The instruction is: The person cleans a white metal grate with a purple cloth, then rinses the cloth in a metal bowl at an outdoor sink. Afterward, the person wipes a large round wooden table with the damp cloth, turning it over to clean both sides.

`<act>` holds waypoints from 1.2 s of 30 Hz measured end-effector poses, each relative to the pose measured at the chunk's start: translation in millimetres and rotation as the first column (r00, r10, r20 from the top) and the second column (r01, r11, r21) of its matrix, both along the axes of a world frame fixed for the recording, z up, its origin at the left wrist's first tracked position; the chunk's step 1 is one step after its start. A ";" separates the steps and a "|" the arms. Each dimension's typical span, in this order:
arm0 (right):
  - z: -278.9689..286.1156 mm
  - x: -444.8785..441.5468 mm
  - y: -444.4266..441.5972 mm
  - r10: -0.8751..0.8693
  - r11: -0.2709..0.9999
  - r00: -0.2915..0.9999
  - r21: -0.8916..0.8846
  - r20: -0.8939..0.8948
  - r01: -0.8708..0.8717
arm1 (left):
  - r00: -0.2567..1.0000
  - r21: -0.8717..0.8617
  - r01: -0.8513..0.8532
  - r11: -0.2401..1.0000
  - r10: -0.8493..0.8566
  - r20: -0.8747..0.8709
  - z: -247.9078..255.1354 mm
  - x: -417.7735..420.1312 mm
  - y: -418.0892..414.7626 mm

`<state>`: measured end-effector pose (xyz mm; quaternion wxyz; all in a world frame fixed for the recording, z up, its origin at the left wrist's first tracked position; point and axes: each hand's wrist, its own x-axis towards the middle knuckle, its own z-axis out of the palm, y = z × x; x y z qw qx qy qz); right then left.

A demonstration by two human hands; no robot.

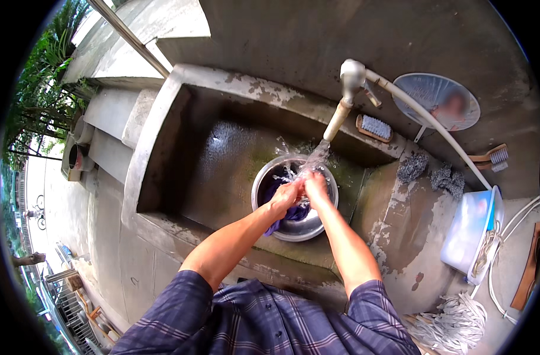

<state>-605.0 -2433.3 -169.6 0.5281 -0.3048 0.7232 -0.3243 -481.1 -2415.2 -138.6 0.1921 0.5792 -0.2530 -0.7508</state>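
Observation:
Water pours from a pipe spout (336,122) over both my hands. They are close together above a round metal basin (303,233), which stands in a concrete sink (225,186). My left hand (287,195) is on the left side of the stream, its fingers near the other hand. On the right, my right hand (315,185) is under the falling water. A dark purple cloth (296,214) lies in the basin below my hands, and part of it hangs over the rim at lower left. Splashes hide my fingers, so whether they hold anything does not show.
A scrub brush (374,128) lies on the sink's back ledge. Right of the sink are steel wool scourers (412,167), a hand fan (436,102), more brushes (489,159), a plastic tub (467,230) and a mop head (449,326). A pale pipe (429,117) runs along the wall.

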 end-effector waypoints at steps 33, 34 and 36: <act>-5.1 9.7 51.4 -0.055 0.994 0.838 -0.048 0.543 0.096 | 0.883 0.266 -0.403 0.875 0.449 -0.139 -16.2 50.7 21.0; 10.2 -3.1 49.1 -0.029 0.992 0.852 -0.087 0.522 0.088 | 0.916 0.196 -0.344 0.918 0.374 -0.144 1.8 53.9 19.2; 39.8 -28.2 46.6 -0.006 0.986 0.884 -0.143 0.467 0.083 | 0.983 -0.025 -0.168 0.986 0.165 -0.085 13.5 64.5 23.7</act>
